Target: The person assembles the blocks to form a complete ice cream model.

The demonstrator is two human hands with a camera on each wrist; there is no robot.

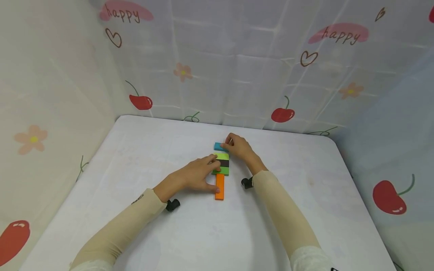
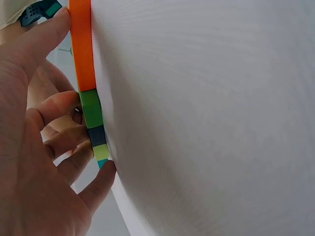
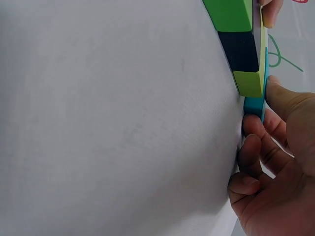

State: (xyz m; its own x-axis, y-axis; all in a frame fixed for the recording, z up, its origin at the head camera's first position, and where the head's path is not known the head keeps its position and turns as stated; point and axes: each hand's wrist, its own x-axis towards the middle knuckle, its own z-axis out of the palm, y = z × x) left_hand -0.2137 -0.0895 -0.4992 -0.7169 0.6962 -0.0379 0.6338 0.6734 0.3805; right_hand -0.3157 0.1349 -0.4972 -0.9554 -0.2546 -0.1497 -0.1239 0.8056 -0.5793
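Flat coloured blocks lie in a line on the white table. Nearest is a long orange block (image 1: 219,189), set lengthwise. Beyond it lie a green block (image 1: 222,171), a black block (image 1: 225,163) and a lime block (image 1: 222,156), side by side and crosswise. My left hand (image 1: 194,175) spreads along their left side, its thumb touching the orange block and its fingertips resting at the green, black and lime ones. At the far end, my right hand (image 1: 240,148) pinches a blue block (image 3: 254,105) between thumb and fingers, close behind the lime block.
The white tabletop (image 1: 152,139) surrounds the blocks. Behind and at both sides hang white curtains (image 1: 230,86) printed with cherries and flowers. A black wrist device (image 1: 173,205) sits under the left wrist, another black device (image 1: 246,183) under the right.
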